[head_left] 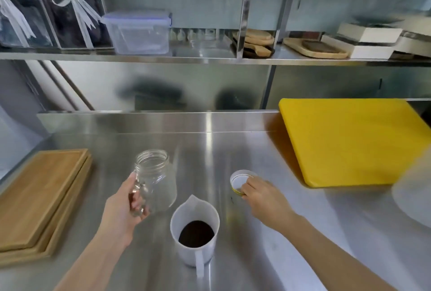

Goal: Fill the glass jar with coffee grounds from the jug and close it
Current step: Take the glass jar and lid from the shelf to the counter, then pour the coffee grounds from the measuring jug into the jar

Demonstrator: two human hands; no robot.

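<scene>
An empty clear glass jar (pixel 155 178) with a threaded open mouth stands on the steel counter (pixel 256 255). My left hand (pixel 124 206) grips it by its glass handle on its left side. A white plastic jug (pixel 195 232) holding dark coffee grounds (pixel 196 234) stands just right of and nearer than the jar, spout pointing away, handle toward me. The jar's lid (pixel 240 182) lies upside down to the right, white inside with a yellow rim. My right hand (pixel 262 195) rests on the lid's near edge, fingers pinching it.
A stack of wooden boards (pixel 39 199) lies at the left. A yellow cutting board (pixel 354 141) lies at the back right. A blurred white round object (pixel 415 199) sits at the right edge. Shelves above hold a plastic container (pixel 137 31) and wooden trays (pixel 314 49).
</scene>
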